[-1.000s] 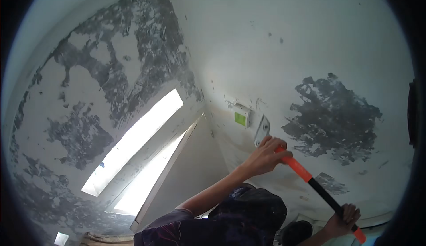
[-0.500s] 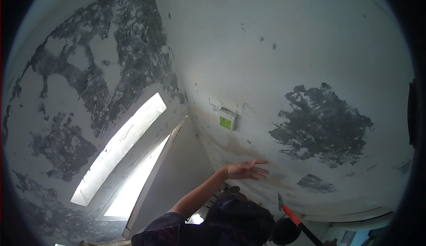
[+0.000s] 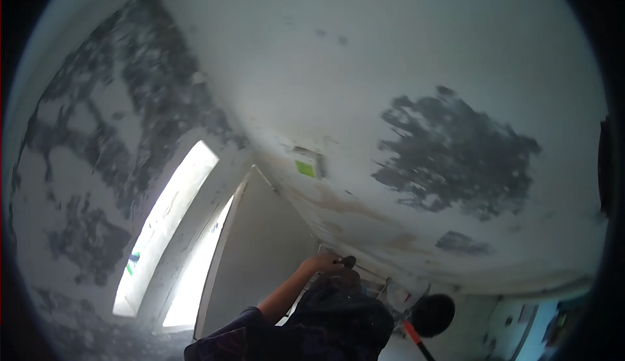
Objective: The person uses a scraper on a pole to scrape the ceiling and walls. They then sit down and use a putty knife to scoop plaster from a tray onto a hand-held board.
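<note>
My left hand (image 3: 320,263) reaches forward from a dark sleeve, its fingers bent in against a small dark rounded thing (image 3: 349,261). What that thing is I cannot tell. Below the hand, dark clothing (image 3: 348,319) fills the bottom middle. A hammer (image 3: 416,340) with a red and black handle and a thin grey head slants up from the bottom edge. My right hand is outside the picture, below the handle. Close behind the hammer is a round black object (image 3: 433,315).
A white wall (image 3: 306,68) carries rough grey patches (image 3: 462,156). On it sits a small box with a green face (image 3: 305,168). Bright window openings (image 3: 166,231) are at left, beside a pale panel (image 3: 260,231). A thin metal frame (image 3: 374,277) stands beyond my hand.
My left hand has come down and in from an open, spread pose to bent fingers. The hammer has shifted left and down, taking my right hand out of view. The whole view has swung and blurred.
</note>
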